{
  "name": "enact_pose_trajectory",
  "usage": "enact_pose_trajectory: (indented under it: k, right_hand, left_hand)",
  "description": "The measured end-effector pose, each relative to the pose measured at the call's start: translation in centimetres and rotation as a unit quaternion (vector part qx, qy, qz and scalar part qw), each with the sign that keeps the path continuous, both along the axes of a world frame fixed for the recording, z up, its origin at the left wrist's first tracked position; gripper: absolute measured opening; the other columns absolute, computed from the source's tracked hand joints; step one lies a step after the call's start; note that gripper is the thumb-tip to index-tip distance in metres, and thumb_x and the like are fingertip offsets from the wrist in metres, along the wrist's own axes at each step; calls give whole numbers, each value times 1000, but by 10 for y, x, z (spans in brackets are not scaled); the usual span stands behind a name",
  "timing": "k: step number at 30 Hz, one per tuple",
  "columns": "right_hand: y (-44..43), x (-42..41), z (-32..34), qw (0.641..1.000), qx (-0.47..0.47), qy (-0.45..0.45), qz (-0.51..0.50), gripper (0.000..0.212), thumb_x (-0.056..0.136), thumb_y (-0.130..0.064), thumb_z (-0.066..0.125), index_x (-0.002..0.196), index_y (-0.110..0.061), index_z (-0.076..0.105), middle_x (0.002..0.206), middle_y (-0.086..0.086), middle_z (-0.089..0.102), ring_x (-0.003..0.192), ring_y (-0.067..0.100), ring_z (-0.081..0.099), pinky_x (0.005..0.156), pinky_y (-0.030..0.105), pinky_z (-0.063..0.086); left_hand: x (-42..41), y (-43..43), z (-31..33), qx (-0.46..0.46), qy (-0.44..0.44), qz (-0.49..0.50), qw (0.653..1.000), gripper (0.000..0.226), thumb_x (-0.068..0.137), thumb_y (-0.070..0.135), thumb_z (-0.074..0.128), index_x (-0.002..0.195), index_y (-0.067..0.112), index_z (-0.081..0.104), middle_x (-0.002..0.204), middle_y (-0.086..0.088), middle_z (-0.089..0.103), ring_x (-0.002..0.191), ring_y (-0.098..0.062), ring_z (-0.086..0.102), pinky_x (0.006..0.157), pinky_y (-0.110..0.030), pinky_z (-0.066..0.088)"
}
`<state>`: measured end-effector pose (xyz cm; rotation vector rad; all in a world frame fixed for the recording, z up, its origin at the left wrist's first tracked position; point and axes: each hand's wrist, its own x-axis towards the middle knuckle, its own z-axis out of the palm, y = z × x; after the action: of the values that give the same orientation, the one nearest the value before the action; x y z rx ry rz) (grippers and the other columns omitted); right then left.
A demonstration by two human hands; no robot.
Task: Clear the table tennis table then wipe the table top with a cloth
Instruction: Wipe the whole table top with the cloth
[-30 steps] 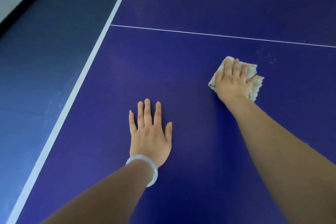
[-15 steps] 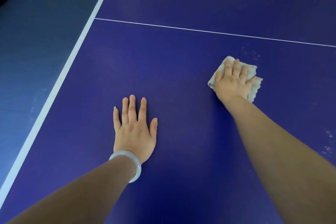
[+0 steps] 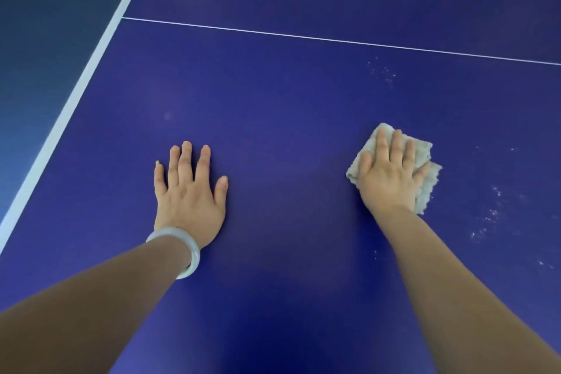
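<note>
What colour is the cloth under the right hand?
The cloth is pale beige, off-white, plain with no pattern; the head view shows it under the right hand.

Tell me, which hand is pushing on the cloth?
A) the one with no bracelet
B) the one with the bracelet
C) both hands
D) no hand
A: the right hand, which has no bracelet, presses flat on the cloth, while the left hand with the bracelet lies on the bare table top.

Blue table tennis table top (image 3: 288, 94), white lines (image 3: 303, 37), pale cloth (image 3: 431, 182) lying on it, whitish specks (image 3: 488, 217) nearby
</note>
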<state>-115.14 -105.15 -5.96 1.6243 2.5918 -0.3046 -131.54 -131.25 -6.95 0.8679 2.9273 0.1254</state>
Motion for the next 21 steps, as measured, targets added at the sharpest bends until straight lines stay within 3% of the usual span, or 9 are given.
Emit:
enact_pose_trajectory:
  k: [4,7,12,17,21]
  right_hand:
    - [-85,8,-4,998,48,-4,37,62,102,-42,18,158,-19,5,165,9,5,151,34,4,116,64,6]
    - [-143,10,-10,993,45,5,109,62,101,-43,5,158,-21,-3,165,7,-3,152,32,-5,118,62,1]
    - [-145,9,-10,994,18,25,101,61,101,-44,7,157,-26,-8,165,2,-9,151,27,-13,119,58,-7]
    - [-146,9,-9,994,19,45,98,59,102,-43,13,157,-29,-2,166,-1,-3,152,26,-5,120,56,-5]
    - [-146,10,-10,994,18,47,96,59,103,-43,17,158,-28,3,166,-1,1,152,26,-2,120,56,-3]
  left_hand:
    - [0,0,1,11,-2,-2,1000,65,99,49,20,156,17,18,164,-12,9,152,-28,2,122,-51,1]
    - [-1,0,-1,24,-6,-3,1000,64,100,49,23,156,17,19,164,-13,10,152,-28,1,122,-50,-1]
    - [-2,-2,-3,35,-5,-10,999,65,101,51,23,156,18,17,164,-12,8,152,-27,-1,122,-49,-3]
    - [0,-10,1,74,-47,-20,996,61,103,46,28,157,19,20,165,-8,7,152,-23,-2,123,-44,-5]
    - [55,-49,6,31,-37,-105,993,65,101,47,22,158,18,11,165,-8,3,152,-24,-3,123,-44,-3]
